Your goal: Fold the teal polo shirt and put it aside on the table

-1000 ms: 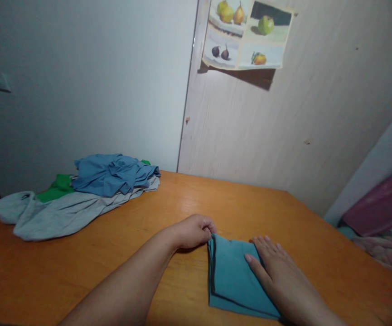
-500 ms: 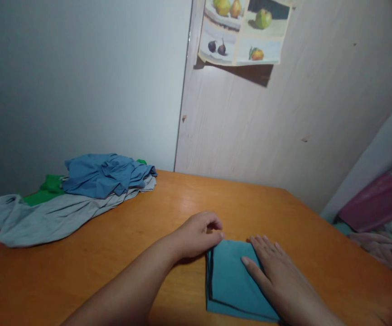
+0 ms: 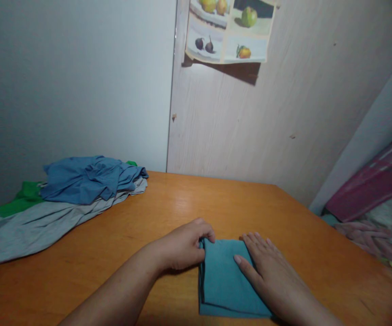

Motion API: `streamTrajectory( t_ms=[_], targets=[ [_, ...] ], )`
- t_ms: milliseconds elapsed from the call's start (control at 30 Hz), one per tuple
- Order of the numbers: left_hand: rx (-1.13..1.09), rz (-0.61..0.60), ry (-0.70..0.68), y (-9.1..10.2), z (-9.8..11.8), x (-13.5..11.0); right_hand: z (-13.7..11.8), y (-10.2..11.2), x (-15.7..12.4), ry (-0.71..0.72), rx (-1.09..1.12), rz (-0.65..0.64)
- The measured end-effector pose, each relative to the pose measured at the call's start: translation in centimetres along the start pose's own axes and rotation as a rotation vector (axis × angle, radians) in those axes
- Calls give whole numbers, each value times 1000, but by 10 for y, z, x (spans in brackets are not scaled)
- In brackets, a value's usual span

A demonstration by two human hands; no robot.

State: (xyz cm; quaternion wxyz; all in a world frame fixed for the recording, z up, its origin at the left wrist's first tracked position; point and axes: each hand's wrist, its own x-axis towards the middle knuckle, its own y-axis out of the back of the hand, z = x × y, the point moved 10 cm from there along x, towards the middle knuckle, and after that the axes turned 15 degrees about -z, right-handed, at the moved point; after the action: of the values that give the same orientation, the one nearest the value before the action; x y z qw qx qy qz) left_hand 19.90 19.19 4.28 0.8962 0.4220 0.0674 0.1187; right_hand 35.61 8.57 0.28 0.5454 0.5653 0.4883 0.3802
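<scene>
A teal cloth [image 3: 228, 276], folded into a neat square of several layers, lies on the wooden table at the lower middle. At its far left corner, my left hand [image 3: 191, 244] is closed, with thumb and curled fingers pinching the layered edge. My right hand [image 3: 267, 267] rests flat across the cloth's right side, fingers stretched forward and thumb spread on the top layer. Layers with darker edges show along the left side. What lies beneath my right palm is hidden.
On the table [image 3: 182, 203] at far left is a loose pile: a blue garment [image 3: 80, 179] on top of grey cloth [image 3: 39, 226] and green cloth [image 3: 21, 199]. A fruit picture [image 3: 229, 31] hangs on the panel behind. Pink fabric [image 3: 365, 194] sits beyond the right edge.
My left fingers have come down from just above the cloth's far left corner and closed on it. My right hand stays flat on the cloth. The view has swung slightly right.
</scene>
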Motion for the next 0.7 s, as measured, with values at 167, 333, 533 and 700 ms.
streamTrajectory(
  t_ms=[167, 333, 533, 700],
  targets=[
    [146, 18, -33, 3, 14, 0, -4, 3, -1, -9, -2, -16],
    [283, 1, -31, 6, 19, -2, -5, 6, -3, -12, 18, -10],
    [303, 13, 24, 9, 12, -6, -7, 6, -2, -13, 30, -27],
    [259, 228, 50, 26, 18, -7, -9, 4, 0, -6, 45, -47]
  ],
)
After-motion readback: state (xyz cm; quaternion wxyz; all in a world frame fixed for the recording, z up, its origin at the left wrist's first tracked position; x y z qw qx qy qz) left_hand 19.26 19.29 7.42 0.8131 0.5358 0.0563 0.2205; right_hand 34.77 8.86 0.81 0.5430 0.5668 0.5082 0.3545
